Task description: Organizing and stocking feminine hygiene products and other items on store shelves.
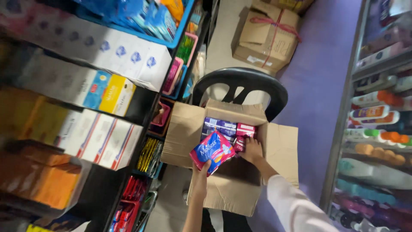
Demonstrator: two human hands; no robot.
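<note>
Left hand [201,177]: fingers pinching a pink-and-blue soft plastic pack [213,151].
Right hand [252,150]: inside the open brown cardboard box [281,150], fingers' state unclear.

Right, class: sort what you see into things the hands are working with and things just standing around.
In use: left hand, pink packet, right hand, open cardboard box, packets inside.

Around: black chair, tied box, shelf cartons, bottles.
</note>
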